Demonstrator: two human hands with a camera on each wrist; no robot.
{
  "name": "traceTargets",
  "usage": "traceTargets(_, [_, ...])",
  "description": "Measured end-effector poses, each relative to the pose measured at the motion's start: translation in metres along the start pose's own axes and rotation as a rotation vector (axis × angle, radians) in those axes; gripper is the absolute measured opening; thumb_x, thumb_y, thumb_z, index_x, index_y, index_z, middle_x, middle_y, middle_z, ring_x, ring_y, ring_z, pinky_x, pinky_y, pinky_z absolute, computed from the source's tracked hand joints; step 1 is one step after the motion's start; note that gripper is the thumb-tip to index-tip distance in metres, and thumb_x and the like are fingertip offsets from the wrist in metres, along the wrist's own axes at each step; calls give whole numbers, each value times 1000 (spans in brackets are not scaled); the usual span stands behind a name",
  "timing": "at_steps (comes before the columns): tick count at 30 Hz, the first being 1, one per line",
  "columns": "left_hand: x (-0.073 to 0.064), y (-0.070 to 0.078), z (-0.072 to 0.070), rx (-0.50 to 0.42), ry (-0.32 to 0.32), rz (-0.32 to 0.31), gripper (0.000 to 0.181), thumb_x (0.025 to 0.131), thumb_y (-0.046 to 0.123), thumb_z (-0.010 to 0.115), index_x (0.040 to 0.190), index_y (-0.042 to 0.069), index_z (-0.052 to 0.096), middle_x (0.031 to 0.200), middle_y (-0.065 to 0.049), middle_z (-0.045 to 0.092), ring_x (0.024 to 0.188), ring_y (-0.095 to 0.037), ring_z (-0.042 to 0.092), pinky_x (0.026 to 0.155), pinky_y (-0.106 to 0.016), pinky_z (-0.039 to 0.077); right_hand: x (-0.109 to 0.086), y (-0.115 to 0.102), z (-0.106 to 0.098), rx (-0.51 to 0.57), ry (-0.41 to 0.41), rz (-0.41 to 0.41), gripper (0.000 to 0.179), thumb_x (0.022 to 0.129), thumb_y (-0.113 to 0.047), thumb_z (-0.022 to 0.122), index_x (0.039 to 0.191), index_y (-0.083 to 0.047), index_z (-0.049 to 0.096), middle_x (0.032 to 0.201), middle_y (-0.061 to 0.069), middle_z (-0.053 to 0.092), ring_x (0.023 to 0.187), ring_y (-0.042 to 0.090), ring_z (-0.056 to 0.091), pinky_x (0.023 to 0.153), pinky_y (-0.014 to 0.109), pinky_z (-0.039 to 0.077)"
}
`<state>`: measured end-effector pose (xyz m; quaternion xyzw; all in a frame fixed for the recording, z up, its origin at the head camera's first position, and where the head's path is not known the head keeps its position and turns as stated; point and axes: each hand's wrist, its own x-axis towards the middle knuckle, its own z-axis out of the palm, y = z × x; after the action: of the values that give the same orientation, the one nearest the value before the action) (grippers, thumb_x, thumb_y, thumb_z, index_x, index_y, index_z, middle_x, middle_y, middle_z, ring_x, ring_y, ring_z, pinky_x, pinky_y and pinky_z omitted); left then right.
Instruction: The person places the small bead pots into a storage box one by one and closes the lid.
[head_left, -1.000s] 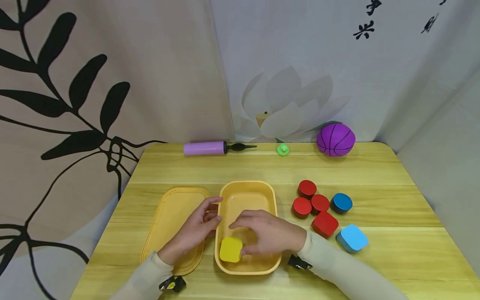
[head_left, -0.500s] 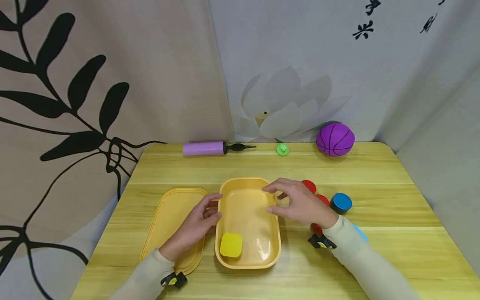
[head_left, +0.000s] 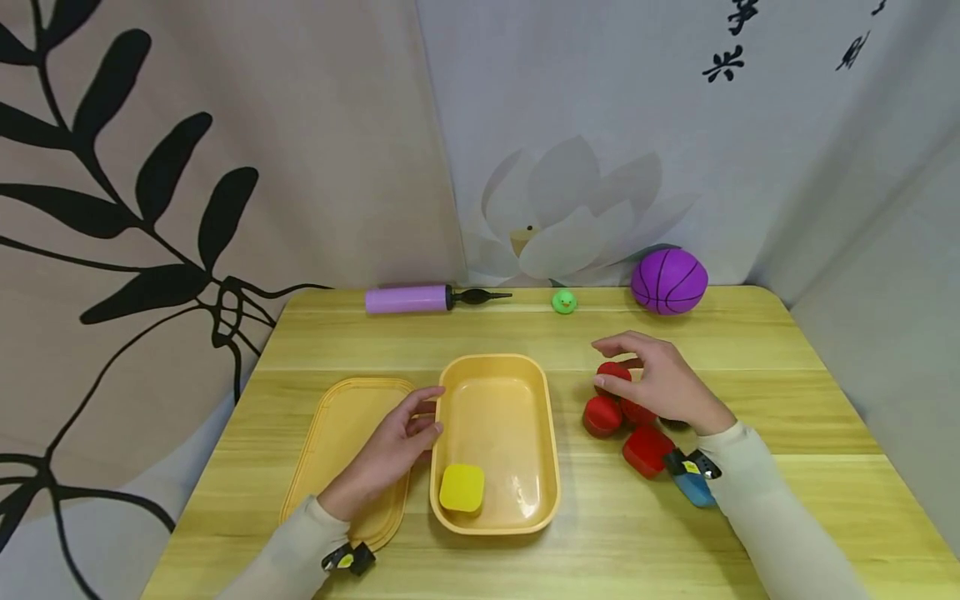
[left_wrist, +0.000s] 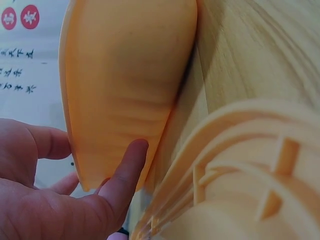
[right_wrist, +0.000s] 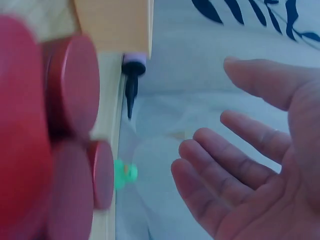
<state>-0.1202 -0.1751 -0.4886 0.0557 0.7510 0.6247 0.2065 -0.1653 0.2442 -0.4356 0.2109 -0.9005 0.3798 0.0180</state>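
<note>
A yellow rounded square block lies in the near left corner of the orange-yellow plastic box. My left hand rests against the box's left side, its thumb and fingertips touching the wall and rim. Over the red round blocks hovers my right hand, fingers spread and holding nothing. In the right wrist view its palm and fingers stay apart from the red blocks. A red rounded square block and a partly hidden light blue block lie nearer me.
The box's matching lid lies left of it, partly under my left arm. Along the table's back edge stand a purple hand pump, a small green duck and a purple ball. A curtain hangs behind.
My right hand has left the inside of the box and moved right, over the red round blocks. The yellow block stays in the box. My left hand has barely moved.
</note>
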Motion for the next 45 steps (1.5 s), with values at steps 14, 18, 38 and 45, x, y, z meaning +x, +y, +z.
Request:
traceTargets(14, [-1,1,0,3,-3,0,55,110,14,58,162,21,40,155,-18,48,132,-36,58,91,-41,61,-51,50,-42,-40,26,198,53,98,-33,78,142,-8,64,141,17,67,124,33,65,101,33,58])
traceTargets(18, [0,1,0,-4,-7,2,55,110,14,57,162,20,39,155,-18,48,132,-36,58,91,-41,61,-63,59,-48,-28,-17,241,59,98,-33,78,147,-4,59,144,19,65,126,37,63,102,33,58])
traceTargets(38, [0,1,-1,2,-4,-11,55,109,14,58,161,20,40,154,-18,49,130,-35,59,88,-41,60,-80,83,-46,-34,-227,278,64,95,-26,81,149,-2,55,139,23,63,125,43,62,94,51,61])
traceTargets(45, [0,2,-1,6,-12,-7,55,110,15,58,161,20,39,154,-18,49,130,-35,59,89,-42,60,-81,83,-46,-48,-185,274,61,96,-26,81,148,-4,57,138,23,64,123,42,63,92,48,62])
